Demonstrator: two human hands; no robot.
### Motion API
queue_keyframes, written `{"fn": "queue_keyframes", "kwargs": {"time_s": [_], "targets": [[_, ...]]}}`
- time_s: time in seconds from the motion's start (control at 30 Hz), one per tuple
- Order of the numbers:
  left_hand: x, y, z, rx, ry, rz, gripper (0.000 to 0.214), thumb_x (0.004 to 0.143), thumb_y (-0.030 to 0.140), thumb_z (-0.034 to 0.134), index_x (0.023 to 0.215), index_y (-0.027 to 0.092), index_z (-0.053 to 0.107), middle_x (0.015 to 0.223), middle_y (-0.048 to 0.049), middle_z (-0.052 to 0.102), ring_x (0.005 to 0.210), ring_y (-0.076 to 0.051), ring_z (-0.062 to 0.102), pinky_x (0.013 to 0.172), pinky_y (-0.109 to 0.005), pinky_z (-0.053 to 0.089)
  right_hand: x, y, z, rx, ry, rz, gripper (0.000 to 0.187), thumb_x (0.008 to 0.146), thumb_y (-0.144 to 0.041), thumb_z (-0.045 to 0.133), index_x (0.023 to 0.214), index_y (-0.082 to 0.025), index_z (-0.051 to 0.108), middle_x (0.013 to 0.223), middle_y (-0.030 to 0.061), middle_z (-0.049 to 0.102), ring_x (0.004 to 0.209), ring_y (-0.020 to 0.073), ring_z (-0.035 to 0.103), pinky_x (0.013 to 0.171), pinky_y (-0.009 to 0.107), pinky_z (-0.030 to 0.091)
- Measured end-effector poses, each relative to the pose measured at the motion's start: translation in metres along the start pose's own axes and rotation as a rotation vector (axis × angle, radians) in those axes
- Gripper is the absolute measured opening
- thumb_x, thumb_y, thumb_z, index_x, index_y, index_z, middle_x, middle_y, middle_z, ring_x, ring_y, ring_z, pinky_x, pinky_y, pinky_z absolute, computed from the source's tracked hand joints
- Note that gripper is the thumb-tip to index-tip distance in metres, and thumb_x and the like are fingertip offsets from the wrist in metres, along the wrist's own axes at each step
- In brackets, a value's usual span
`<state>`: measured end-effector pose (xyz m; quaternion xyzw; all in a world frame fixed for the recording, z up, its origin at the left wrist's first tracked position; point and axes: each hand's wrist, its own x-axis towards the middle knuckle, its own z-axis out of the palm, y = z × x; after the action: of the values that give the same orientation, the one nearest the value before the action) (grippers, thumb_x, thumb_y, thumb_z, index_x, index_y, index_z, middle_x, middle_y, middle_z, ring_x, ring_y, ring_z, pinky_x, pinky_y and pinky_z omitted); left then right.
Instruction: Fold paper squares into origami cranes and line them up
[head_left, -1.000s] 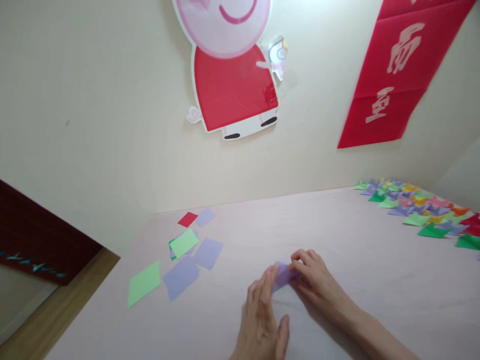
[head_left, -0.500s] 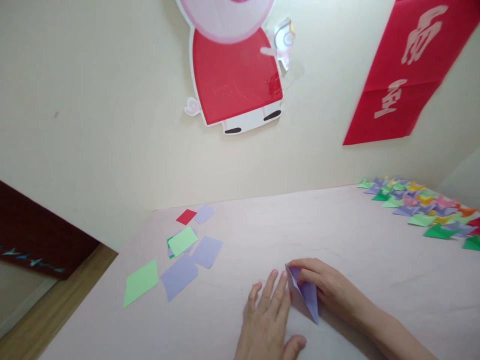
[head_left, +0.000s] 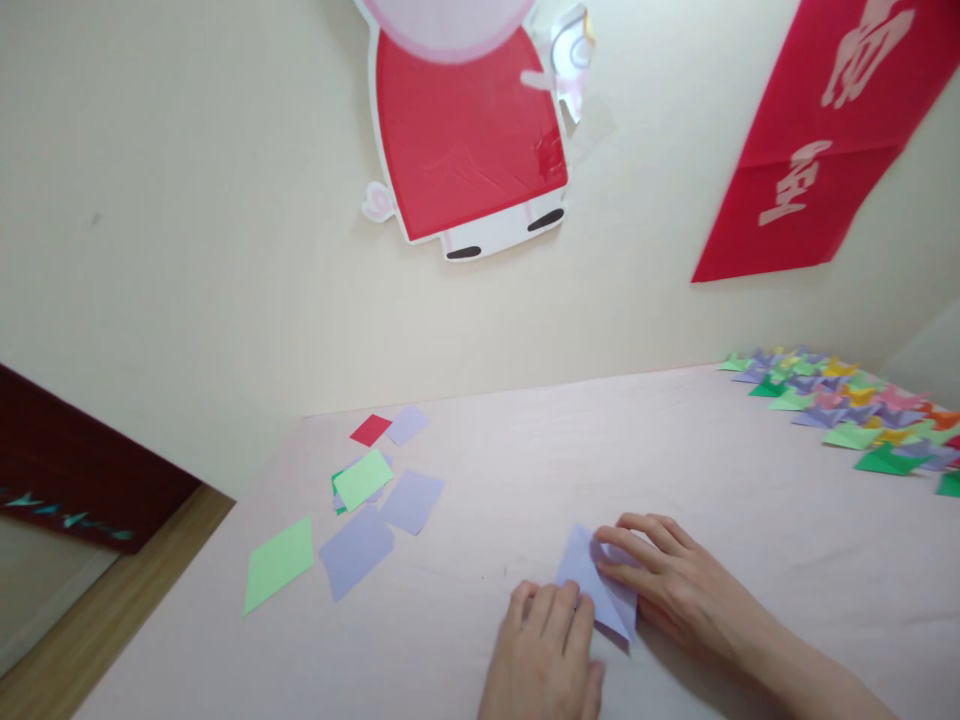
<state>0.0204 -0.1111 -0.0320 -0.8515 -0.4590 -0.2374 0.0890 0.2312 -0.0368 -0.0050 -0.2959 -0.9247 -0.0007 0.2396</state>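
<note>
A folded lilac paper (head_left: 592, 580) lies on the pale pink table (head_left: 525, 470) near the front edge. My right hand (head_left: 667, 580) rests flat on its right part, fingers stretched out and pressing it down. My left hand (head_left: 547, 650) sits just left of the paper with its fingers curled and their tips on the paper's lower left edge. Part of the paper is hidden under both hands.
Loose paper squares lie at the left: a green one (head_left: 279, 563), two lilac ones (head_left: 357, 549), a red one (head_left: 370, 429). Several folded paper shapes in many colours (head_left: 847, 410) cover the far right. A cartoon cutout (head_left: 465, 130) and red banner (head_left: 817, 140) hang on the wall.
The lilac paper went from a raised flap to lying flat as a triangle. My right hand moved onto it and flattened. My left hand drew back and curled its fingers.
</note>
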Motion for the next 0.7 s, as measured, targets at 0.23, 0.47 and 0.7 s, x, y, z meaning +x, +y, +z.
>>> {"fn": "queue_keyframes", "kwargs": {"time_s": [0.23, 0.47, 0.7], "targets": [[-0.006, 0.007, -0.002, -0.092, -0.214, -0.244, 0.067, 0.087, 0.027, 0.056, 0.147, 0.011, 0.03, 0.125, -0.0135, 0.059, 0.108, -0.027, 0.053, 0.097, -0.042, 0.043, 0.005, -0.005, -0.002, 0.303, -0.128, 0.371, 0.022, 0.095, -0.02, 0.046, 0.082, -0.021, 0.063, 0.085, 0.0043, 0.065, 0.079, 0.017, 0.061, 0.07, 0.028, 0.049], [0.002, 0.011, -0.005, -0.056, -0.202, -0.299, 0.055, 0.084, 0.025, 0.062, 0.137, 0.027, 0.048, 0.118, -0.0085, 0.056, 0.107, -0.027, 0.051, 0.091, -0.042, 0.047, 0.016, -0.007, 0.007, 0.373, -0.112, 0.628, 0.02, 0.089, -0.023, 0.05, 0.106, -0.025, 0.06, 0.077, -0.0005, 0.065, 0.07, 0.0174, 0.062, 0.064, 0.027, 0.047], [0.004, 0.01, -0.003, -0.042, -0.207, -0.309, 0.05, 0.086, 0.032, 0.059, 0.135, 0.024, 0.05, 0.118, -0.0097, 0.054, 0.109, -0.028, 0.048, 0.095, -0.046, 0.044, 0.016, -0.005, 0.011, 0.326, -0.127, 0.528, 0.02, 0.094, -0.022, 0.043, 0.091, -0.023, 0.063, 0.082, 0.0027, 0.065, 0.079, 0.0194, 0.062, 0.07, 0.03, 0.046]]}}
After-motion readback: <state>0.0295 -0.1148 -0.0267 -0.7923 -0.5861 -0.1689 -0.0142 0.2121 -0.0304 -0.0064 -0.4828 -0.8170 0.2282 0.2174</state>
